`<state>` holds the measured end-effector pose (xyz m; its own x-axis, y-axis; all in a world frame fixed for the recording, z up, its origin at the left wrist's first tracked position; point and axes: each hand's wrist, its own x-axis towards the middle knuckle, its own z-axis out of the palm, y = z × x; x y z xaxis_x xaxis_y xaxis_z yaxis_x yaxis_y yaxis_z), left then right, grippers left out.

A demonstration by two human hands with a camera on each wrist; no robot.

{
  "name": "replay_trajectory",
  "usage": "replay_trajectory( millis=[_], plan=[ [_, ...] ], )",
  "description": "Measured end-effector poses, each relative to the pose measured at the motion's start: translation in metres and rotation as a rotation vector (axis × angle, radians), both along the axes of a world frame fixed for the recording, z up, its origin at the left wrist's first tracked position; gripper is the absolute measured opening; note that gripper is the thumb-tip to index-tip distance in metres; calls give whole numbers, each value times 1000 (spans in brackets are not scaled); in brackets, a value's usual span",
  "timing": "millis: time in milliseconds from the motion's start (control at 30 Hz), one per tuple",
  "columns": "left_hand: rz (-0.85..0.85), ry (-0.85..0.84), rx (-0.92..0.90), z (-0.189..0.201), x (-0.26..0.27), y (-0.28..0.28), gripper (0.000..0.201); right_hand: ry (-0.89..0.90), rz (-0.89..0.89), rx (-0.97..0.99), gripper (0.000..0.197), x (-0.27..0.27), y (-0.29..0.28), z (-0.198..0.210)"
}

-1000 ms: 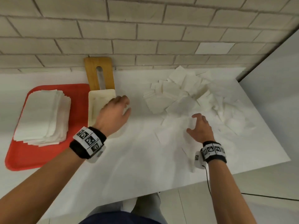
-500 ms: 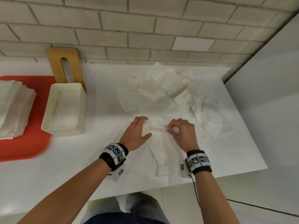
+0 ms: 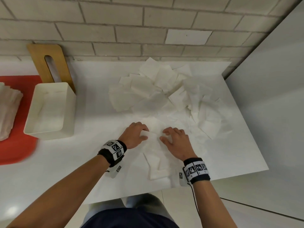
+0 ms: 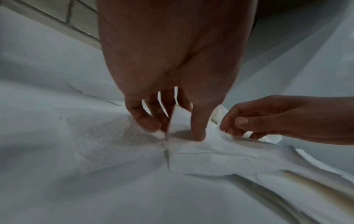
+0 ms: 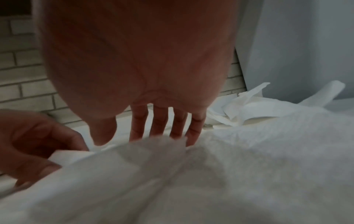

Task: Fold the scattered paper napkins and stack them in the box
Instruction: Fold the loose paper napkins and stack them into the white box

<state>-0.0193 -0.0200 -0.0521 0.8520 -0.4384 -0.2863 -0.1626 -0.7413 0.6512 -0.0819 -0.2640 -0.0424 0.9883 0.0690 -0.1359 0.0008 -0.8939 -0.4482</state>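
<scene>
Left hand: the left hand (image 3: 135,135) sits on the desk (image 3: 65,163) at the near edge of the napkin spread, thumb and fingers pinching up a raised edge of one napkin (image 3: 152,137); the left wrist view shows the paper standing up between the thumb and the fingers (image 4: 147,121).
Right hand: the right hand (image 3: 175,140) lies just beside the left, fingers curled down onto the same napkin and nipping its edge.
Scattered napkins: a loose, overlapping pile of white napkins (image 3: 167,92) covers the far right part of the desk, reaching the brick wall (image 3: 131,27); more sheets lie flat under and near the wrists.
Box: the cream box (image 3: 49,111) stands open to the left of the hands, well apart from them; whether anything lies inside I cannot tell.
Lid: a wooden slotted lid (image 3: 51,66) leans against the wall behind the box.
Tray: a red tray (image 3: 18,145) at the far left carries a stack of napkins (image 3: 8,111).
</scene>
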Motion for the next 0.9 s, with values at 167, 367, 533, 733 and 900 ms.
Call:
replay_trajectory(
  millis=[167,367,533,733,900],
  plan=[
    [80,-115,-316,39,-3,3,11,-61,109,96,26,18,19,25],
    [468,146,-700,75,-7,7,31,-327,-29,448,36,17,53,75],
    [736,51,-778,79,-3,16,22,-480,-291,555,25,12,50,85],
    [533,196,-922,109,-24,-11,42,-498,-274,537,20,10,73,82],
    [620,177,-945,102,-20,-6,27,-467,-299,620,21,6,101,70]
  ],
)
